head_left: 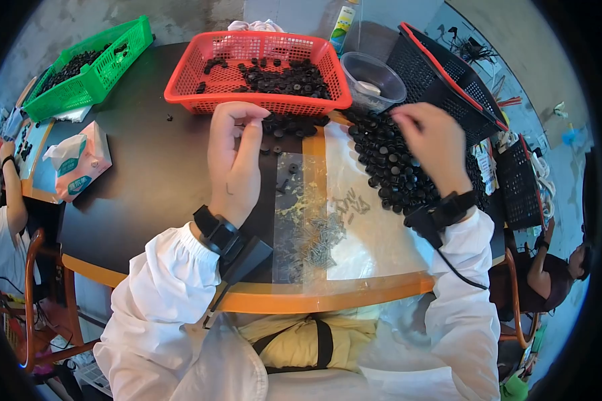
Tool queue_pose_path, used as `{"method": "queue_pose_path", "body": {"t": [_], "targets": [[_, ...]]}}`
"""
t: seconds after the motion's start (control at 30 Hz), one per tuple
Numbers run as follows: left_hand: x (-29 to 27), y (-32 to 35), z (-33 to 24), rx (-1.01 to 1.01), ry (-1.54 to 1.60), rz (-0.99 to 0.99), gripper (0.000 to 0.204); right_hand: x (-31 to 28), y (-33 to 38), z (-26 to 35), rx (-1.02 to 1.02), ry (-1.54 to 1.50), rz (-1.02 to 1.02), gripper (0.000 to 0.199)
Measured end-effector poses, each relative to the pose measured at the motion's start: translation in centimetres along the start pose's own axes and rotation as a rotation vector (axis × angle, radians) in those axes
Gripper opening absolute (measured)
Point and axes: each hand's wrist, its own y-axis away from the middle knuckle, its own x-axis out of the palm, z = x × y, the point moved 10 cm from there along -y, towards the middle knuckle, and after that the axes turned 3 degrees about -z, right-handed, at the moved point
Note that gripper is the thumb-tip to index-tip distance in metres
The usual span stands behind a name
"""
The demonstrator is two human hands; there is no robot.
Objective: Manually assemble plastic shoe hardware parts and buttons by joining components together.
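Observation:
My left hand (234,160) is raised over the dark table, fingertips curled at the front wall of a red basket (187,93) that holds several small black round parts (287,77). Whether it pinches a part is hidden by the fingers. More loose black parts (289,125) lie just right of those fingertips. My right hand (433,144) rests on a big heap of black round caps (381,164), fingers bent down into the heap's far edge. What they grip cannot be seen. Both wrists wear black bands with cables.
Small grey metal pieces (321,240) lie on a clear plastic sheet (368,247) near the orange table edge (314,299). A clear tub (373,80), black baskets (448,73), a green basket (90,70) and a tissue pack (80,160) stand around. Other people sit at left (0,207) and right (548,274).

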Motion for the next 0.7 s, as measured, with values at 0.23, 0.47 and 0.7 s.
{"method": "queue_pose_path", "body": {"t": [0.23,0.47,0.7], "targets": [[2.8,0.4,-1.6,0.070,-0.088,0.242,0.011,10.0,0.3,8.0,-0.187,-0.024,0.198,0.018],[6.7,2.9,-2.5,0.332,-0.301,0.613,0.015,12.2,-0.1,8.1,-0.171,-0.030,0.254,0.016],[8.4,5.9,-1.2,0.383,-0.376,0.929,0.011,8.1,0.7,7.1,0.012,-0.456,0.284,0.024]]}}
